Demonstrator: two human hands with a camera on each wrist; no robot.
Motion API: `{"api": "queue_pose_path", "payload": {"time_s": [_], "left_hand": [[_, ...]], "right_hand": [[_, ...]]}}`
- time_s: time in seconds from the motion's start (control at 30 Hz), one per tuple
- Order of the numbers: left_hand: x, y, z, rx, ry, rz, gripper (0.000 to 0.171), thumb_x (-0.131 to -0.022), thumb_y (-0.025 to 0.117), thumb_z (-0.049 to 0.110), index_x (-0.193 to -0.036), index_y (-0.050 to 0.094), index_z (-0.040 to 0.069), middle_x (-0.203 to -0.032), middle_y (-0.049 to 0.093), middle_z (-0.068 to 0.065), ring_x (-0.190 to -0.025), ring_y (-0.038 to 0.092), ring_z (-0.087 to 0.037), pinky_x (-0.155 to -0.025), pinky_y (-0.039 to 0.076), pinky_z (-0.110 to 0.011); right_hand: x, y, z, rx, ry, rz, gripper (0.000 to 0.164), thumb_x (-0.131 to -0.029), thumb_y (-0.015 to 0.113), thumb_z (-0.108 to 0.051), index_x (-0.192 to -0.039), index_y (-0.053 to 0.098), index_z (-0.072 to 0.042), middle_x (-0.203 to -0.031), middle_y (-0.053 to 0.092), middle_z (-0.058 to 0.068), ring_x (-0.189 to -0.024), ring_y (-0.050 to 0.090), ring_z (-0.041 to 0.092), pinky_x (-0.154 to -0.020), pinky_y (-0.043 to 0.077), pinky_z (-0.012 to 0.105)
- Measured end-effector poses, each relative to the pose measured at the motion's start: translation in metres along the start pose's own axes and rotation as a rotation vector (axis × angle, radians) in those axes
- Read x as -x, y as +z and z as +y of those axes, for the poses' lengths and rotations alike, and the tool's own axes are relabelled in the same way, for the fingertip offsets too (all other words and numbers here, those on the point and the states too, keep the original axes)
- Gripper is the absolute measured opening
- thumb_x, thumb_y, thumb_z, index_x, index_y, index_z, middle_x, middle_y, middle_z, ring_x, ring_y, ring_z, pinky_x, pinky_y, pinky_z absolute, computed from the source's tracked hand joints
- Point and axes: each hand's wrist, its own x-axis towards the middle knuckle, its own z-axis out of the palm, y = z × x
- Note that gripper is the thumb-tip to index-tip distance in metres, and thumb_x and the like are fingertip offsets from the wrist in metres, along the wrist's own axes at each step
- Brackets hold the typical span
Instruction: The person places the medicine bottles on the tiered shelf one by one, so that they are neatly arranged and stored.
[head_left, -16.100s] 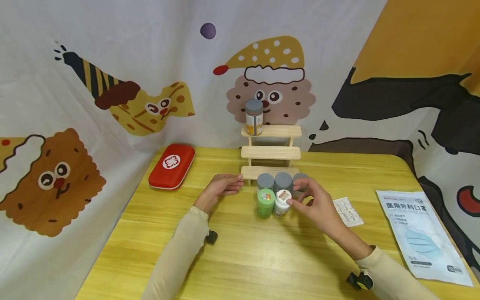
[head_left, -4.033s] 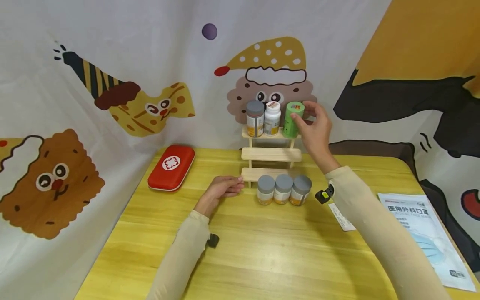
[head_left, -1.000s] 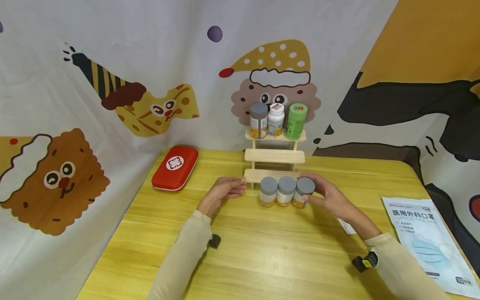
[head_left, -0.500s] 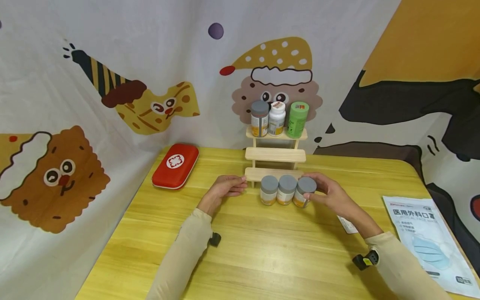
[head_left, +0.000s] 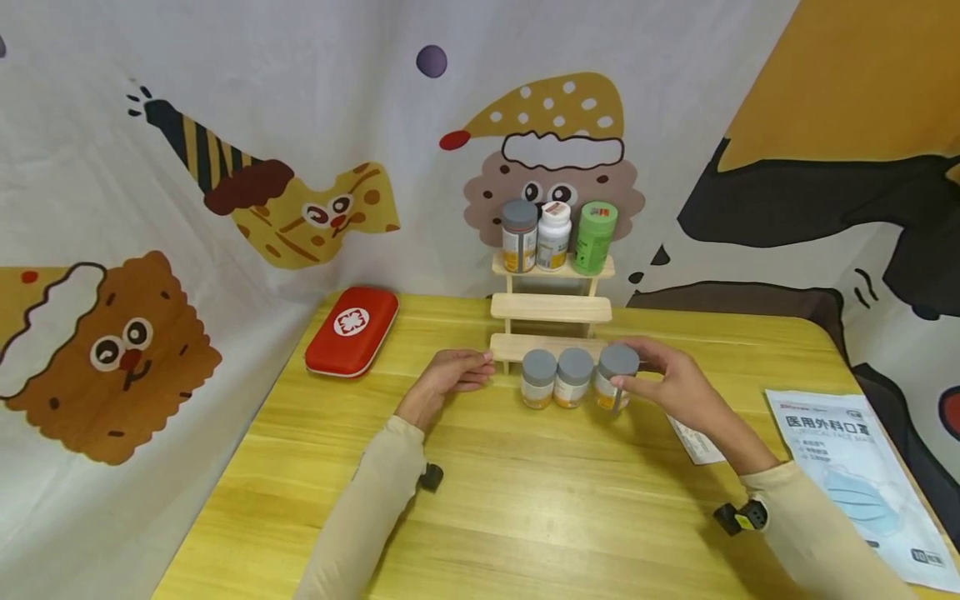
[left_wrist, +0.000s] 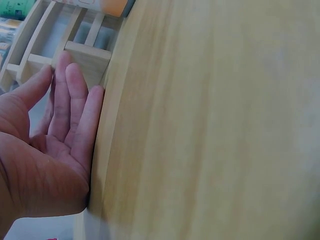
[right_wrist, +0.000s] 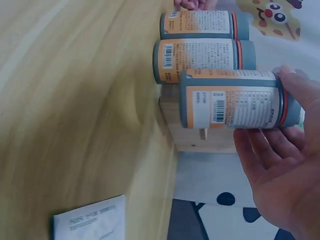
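Observation:
In the head view, my right hand (head_left: 678,383) holds a grey-lidded pill bottle (head_left: 618,362) by its upper part. The right wrist view shows this bottle (right_wrist: 235,105) with an orange and white label, thumb and fingers on either side of the lid end, its base off the table. Two matching bottles (head_left: 539,379) stand to its left, before a three-step wooden rack (head_left: 551,308). My left hand (head_left: 448,379) pinches the left end of the lowest step; in the left wrist view its fingers (left_wrist: 61,102) are nearly straight. The top step carries a grey-lidded bottle (head_left: 520,237), a white bottle (head_left: 554,237) and a green bottle (head_left: 596,239).
A red first-aid case (head_left: 352,332) lies at the back left of the wooden table (head_left: 480,517). To the right are a small paper packet (head_left: 696,442) and a surgical mask packet (head_left: 855,492). A printed cloth (head_left: 337,100) hangs behind the rack.
The white and green bottles have gone from the table to the top step. Just now my right hand has lifted the rightmost grey-lidded bottle slightly and away from its neighbours. My left hand stays.

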Motion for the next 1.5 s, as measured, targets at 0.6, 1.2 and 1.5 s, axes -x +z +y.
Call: {"api": "queue_pose_path", "payload": {"time_s": [0.6, 1.2, 1.5], "left_hand": [[0.001, -0.002, 0.000, -0.007, -0.024, 0.008, 0.031, -0.099, 0.078, 0.032, -0.117, 0.079, 0.007, -0.088, 0.081, 0.005, -0.079, 0.078, -0.009, -0.078, 0.066, -0.027], [0.001, 0.001, 0.001, 0.011, -0.008, 0.002, 0.032, -0.099, 0.078, 0.032, -0.117, 0.078, 0.005, -0.088, 0.081, 0.004, -0.078, 0.077, -0.007, -0.077, 0.066, -0.026], [-0.001, 0.000, 0.002, 0.017, -0.024, 0.003, 0.032, -0.099, 0.078, 0.031, -0.118, 0.079, 0.005, -0.087, 0.081, 0.004, -0.076, 0.077, -0.007, -0.076, 0.066, -0.026]], "right_hand": [[-0.029, -0.024, -0.037, 0.076, -0.087, 0.257, 0.059, -0.091, 0.087, -0.026, -0.144, 0.064, -0.013, -0.125, 0.075, 0.008, -0.102, 0.060, -0.012, -0.083, 0.057, 0.012], [-0.081, 0.007, -0.082, -0.070, -0.181, 0.322, 0.061, -0.085, 0.091, -0.013, -0.142, 0.067, -0.011, -0.132, 0.070, 0.013, -0.122, 0.069, 0.026, -0.092, 0.064, 0.041], [-0.104, 0.027, -0.097, -0.068, -0.179, 0.291, 0.061, -0.089, 0.087, -0.019, -0.145, 0.063, -0.012, -0.134, 0.073, 0.013, -0.123, 0.071, 0.029, -0.092, 0.064, 0.045]]}}
